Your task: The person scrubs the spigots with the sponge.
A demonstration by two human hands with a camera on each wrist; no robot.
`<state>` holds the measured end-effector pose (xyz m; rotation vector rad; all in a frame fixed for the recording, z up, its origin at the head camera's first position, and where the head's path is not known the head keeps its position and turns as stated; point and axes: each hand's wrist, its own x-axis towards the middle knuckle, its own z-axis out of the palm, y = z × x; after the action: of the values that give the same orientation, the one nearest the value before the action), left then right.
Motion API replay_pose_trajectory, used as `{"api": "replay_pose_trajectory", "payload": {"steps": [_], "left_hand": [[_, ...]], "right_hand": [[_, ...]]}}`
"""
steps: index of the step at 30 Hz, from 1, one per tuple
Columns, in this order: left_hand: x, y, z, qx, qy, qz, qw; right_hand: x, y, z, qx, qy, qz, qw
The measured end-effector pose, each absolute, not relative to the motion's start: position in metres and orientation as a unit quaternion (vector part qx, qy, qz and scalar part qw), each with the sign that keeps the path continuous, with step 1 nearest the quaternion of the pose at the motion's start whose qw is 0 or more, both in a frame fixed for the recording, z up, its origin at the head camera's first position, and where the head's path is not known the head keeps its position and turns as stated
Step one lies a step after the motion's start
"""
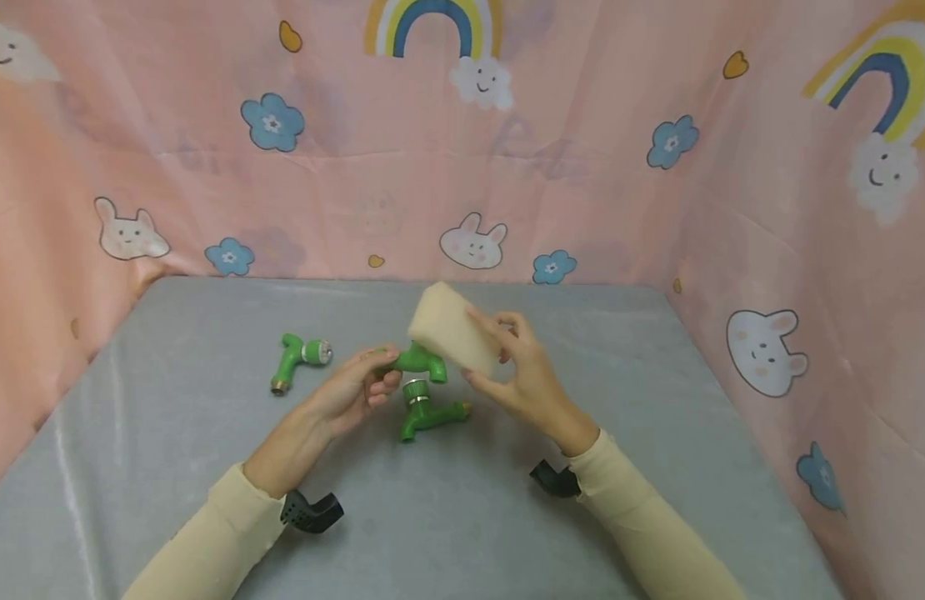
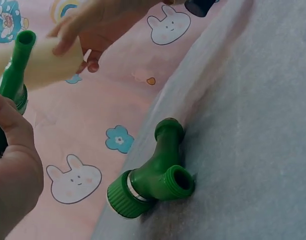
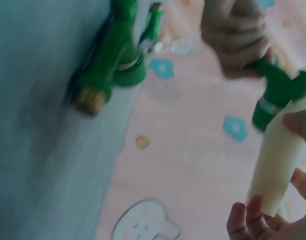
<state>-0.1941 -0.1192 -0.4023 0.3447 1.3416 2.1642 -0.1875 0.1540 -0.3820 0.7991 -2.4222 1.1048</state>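
Note:
My left hand [image 1: 350, 387] pinches one end of a green faucet [image 1: 421, 360] above the table, its spout pointing down in the head view. Between the thumb and fingers of my right hand [image 1: 530, 375] is a cream sponge block [image 1: 455, 329]. The sponge is tilted and overlaps the top of the held faucet, hiding part of it; in the right wrist view the sponge [image 3: 278, 160] lies right at the faucet body [image 3: 273, 90]. Just below both hands, a second green faucet [image 1: 428, 417] with a ribbed cap and brass-coloured end lies on the table.
A third green faucet [image 1: 292, 364] lies farther left on the grey cloth-covered table [image 1: 462, 533]. Pink printed curtain [image 1: 342, 167] closes off the back and sides. Black wrist devices [image 1: 312, 512] stick out below both sleeves.

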Motion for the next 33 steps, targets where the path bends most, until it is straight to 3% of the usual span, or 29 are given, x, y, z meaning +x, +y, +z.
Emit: {"api": "replay_pose_trajectory", "payload": {"steps": [6,11,15,23,28,33], "left_hand": [[-0.193,-0.121,-0.405,0.149,0.457,0.819,0.313],[-0.192,-0.12,-0.403,0.172,0.411,0.833,0.328],[-0.192,-0.121,-0.402,0.202,0.367,0.84,0.345],[-0.193,-0.123,-0.407,0.194,0.348,0.847,0.353],[-0.196,-0.123,-0.408,0.22,0.397,0.83,0.324],[-0.197,-0.124,-0.405,0.239,0.437,0.815,0.297]], "right_hand": [[-0.197,0.163,-0.384,0.211,-0.868,0.404,0.198],[-0.19,0.16,-0.379,0.266,-0.842,0.405,0.238],[-0.189,0.154,-0.384,0.296,-0.84,0.401,0.213],[-0.2,0.161,-0.391,0.228,-0.854,0.414,0.218],[-0.195,0.157,-0.387,0.266,-0.845,0.418,0.203],[-0.2,0.164,-0.391,0.227,-0.864,0.421,0.155]]}}
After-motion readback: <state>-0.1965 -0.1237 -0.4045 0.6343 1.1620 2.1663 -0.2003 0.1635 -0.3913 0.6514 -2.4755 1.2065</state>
